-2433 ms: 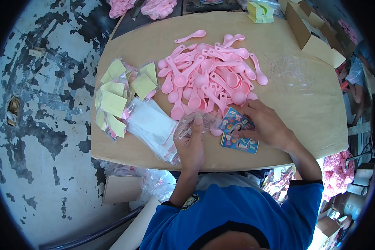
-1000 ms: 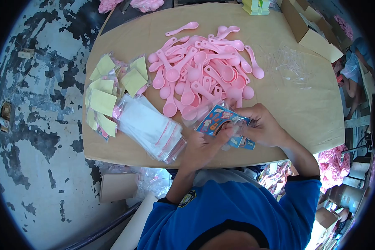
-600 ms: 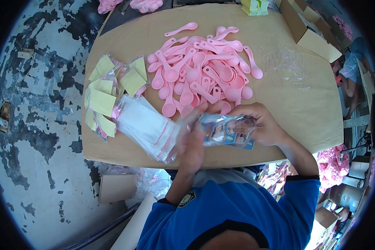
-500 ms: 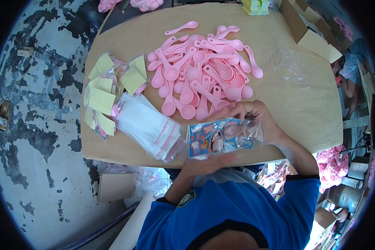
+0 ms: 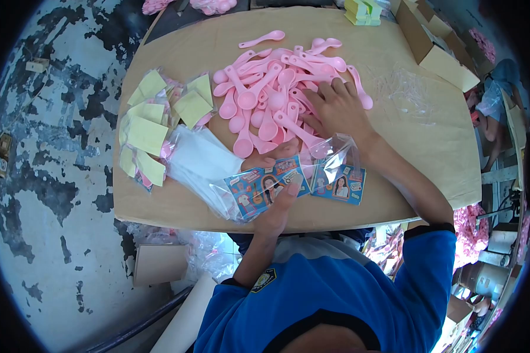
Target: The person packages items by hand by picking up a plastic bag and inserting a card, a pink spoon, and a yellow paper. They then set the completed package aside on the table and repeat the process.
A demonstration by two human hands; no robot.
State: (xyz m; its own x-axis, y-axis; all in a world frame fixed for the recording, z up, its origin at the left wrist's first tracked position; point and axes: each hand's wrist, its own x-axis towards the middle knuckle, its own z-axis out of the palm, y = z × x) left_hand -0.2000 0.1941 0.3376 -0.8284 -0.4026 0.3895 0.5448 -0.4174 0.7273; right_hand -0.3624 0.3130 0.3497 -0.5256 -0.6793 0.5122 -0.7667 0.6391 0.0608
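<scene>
My left hand (image 5: 275, 207) is closed on a blue printed card (image 5: 250, 191) in a clear wrapper, thumb across its front and fingers behind. A second blue printed card (image 5: 337, 187) in a clear plastic bag (image 5: 340, 150) lies just to the right, the bag's top standing up. My right hand (image 5: 340, 112) rests over the right side of a heap of pink spoons (image 5: 271, 88), fingers bent and apart, fingertips among the spoons. Left of the cards lies a stack of clear plastic bags (image 5: 200, 162), partly under the left-hand card.
Packed bags with pale yellow cards (image 5: 144, 135) are piled at the left. Thin clear plastic pieces (image 5: 406, 91) lie right of the spoons. An open cardboard box (image 5: 447, 65) stands at the back right, near yellow paper bundles (image 5: 362, 12). Another person's leg (image 5: 493, 135) shows at far right.
My right hand has left the bagged card and moved up onto the spoon heap. My left hand has come up and now grips a card. Two blue cards now show side by side.
</scene>
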